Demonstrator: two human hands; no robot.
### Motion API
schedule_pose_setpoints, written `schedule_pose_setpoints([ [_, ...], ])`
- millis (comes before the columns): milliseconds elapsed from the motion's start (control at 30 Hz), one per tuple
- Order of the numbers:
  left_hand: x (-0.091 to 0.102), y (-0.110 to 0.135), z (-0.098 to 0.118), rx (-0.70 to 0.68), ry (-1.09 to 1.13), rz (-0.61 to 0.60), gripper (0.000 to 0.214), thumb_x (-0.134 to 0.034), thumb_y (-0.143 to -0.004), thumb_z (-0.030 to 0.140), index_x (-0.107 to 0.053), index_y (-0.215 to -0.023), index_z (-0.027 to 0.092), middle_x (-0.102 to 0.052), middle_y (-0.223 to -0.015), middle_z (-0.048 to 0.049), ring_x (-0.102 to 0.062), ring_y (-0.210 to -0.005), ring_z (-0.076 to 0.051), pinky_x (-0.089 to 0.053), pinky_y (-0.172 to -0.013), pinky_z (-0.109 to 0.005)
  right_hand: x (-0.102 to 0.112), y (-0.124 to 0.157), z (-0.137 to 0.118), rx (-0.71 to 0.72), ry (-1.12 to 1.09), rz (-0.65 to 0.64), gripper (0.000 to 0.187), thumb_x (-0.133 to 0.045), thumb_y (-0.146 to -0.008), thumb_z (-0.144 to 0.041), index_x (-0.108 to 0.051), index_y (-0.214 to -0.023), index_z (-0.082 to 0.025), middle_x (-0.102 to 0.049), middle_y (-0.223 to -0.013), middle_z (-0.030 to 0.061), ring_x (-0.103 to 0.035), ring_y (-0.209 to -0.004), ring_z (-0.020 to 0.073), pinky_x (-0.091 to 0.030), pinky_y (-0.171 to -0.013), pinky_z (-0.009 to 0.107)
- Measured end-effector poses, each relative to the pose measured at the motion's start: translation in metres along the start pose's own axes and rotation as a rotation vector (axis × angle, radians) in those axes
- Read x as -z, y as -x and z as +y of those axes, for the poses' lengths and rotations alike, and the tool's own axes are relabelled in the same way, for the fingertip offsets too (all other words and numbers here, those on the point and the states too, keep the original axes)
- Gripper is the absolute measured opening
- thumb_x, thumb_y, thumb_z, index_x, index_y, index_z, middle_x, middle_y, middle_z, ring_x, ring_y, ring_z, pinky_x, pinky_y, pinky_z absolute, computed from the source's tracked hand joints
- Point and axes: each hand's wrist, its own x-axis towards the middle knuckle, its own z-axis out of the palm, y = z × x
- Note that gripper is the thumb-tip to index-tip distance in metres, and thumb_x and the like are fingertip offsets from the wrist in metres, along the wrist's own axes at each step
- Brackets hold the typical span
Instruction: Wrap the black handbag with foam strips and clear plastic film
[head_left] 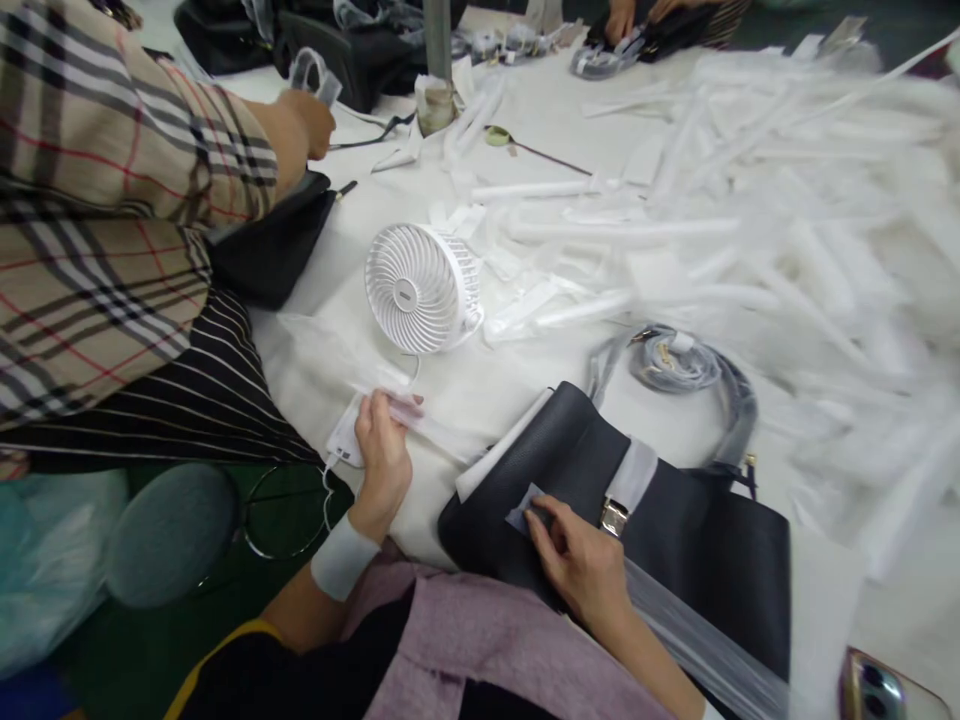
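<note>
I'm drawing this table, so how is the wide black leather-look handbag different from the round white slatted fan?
Colour: the wide black leather-look handbag is dark, while the round white slatted fan is pale.
Shape: the handbag is broad, with a shiny metal clasp; the fan has a round front with curved slats.
Hands: the person's right hand is over the handbag, while no hand touches the fan.
Both rest on the white table.

Light is soft and even, while the white wrapping [832, 240] at right blurs.
</note>
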Motion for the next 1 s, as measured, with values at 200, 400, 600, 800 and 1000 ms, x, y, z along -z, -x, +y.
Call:
schedule_pose_setpoints([
  [200, 0.015, -0.047, 0.045, -0.12, 0.182, 0.113, 0.023, -0.056, -0.089, 0.043, -0.05, -0.091, 0.021, -0.065, -0.087, -0.0006, -0.066, -0.082, -0.014, -0.052, -0.078, -0.027, 0.0, -0.003, 0.002, 0.03, 0.013, 0.02, 0.025, -0.052, -0.1, -0.036, -0.063, -0.105, -0.015, -0.06, -0.062, -0.0037, -0.057, -0.047, 0.0095, -0.04, -0.05, 0.023],
  [400, 0.012, -0.016, 0.022, 0.302, 0.283, -0.327, 0.057, -0.072, -0.076, 0.061, -0.06, -0.108, 0.015, -0.067, -0.113, -0.0133, -0.063, -0.107, -0.023, -0.049, -0.096, -0.036, 0.001, -0.004, 0.0, 0.027, 0.011, 0.009, 0.023, -0.053, -0.099, -0.033, -0.063, -0.108, -0.014, -0.061, -0.062, -0.0034, -0.058, -0.048, 0.0101, -0.042, -0.051, 0.023],
  [600, -0.003, 0.036, -0.023, 0.572, -0.004, -0.643, 0.051, -0.07, -0.083, 0.053, -0.065, -0.111, 0.011, -0.07, -0.109, -0.0144, -0.063, -0.107, -0.027, -0.048, -0.096, -0.04, 0.001, 0.001, -0.001, 0.046, -0.042, -0.018, 0.026, -0.058, -0.097, -0.024, -0.06, -0.12, -0.013, -0.072, -0.089, 0.0034, -0.066, -0.064, 0.0105, -0.049, -0.064, 0.022],
  [800, -0.002, 0.055, 0.001, -0.071, -0.26, -0.754, 0.055, -0.026, -0.103, 0.055, -0.055, -0.133, 0.019, -0.056, -0.137, -0.0104, -0.047, -0.131, -0.025, -0.03, -0.116, -0.046, -0.001, 0.004, 0.001, 0.079, 0.042, -0.061, 0.038, -0.058, -0.097, -0.027, -0.054, -0.133, -0.016, -0.068, -0.077, 0.0, -0.064, -0.062, 0.0121, -0.046, -0.061, 0.024],
  [1000, -0.008, 0.058, 0.026, -0.793, -0.445, -1.319, 0.058, -0.021, -0.104, 0.048, -0.026, -0.153, 0.016, -0.039, -0.152, -0.0146, -0.027, -0.145, -0.027, -0.024, -0.12, -0.049, 0.003, 0.001, -0.002, 0.067, 0.039, -0.087, 0.029, -0.052, -0.1, -0.03, -0.062, -0.123, -0.015, -0.065, -0.07, 0.0001, -0.061, -0.059, 0.0128, -0.043, -0.057, 0.024],
])
